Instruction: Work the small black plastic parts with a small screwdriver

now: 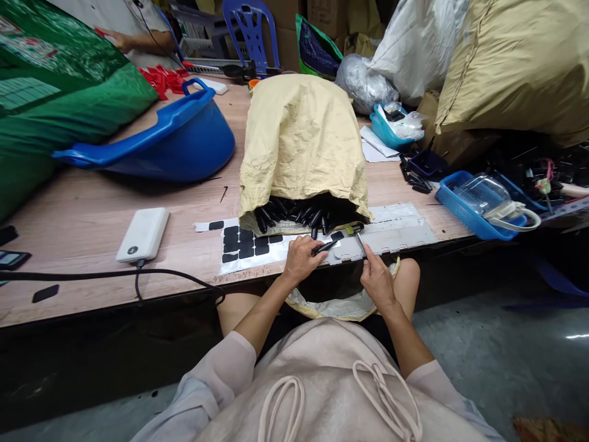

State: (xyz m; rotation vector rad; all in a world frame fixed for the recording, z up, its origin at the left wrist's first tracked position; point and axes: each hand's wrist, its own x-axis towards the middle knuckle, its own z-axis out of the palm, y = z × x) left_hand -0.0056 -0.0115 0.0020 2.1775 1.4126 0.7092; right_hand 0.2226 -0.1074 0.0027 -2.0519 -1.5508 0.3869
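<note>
My left hand (300,259) is closed around a slim black plastic piece (324,247), which points to the right over the table edge. In my right hand (377,280) is a small T-shaped tool (359,239) with a silver shaft and a dark and yellowish head; its exact kind is unclear. The tool head rests over or just above a grey-white strip (396,230). Beyond both hands, a tan sack (304,141) lies with its mouth toward me, full of black pieces (294,212). Black rounded patches (246,248) cover a white sheet left of my left hand.
An open, lined sack (329,306) sits between my knees, below the table edge. A blue basin (184,138), a white power bank (143,234) with a black cable and a green sack (55,92) are at left. A blue basket (473,209) stands right. Another person's arm (142,42) shows far left.
</note>
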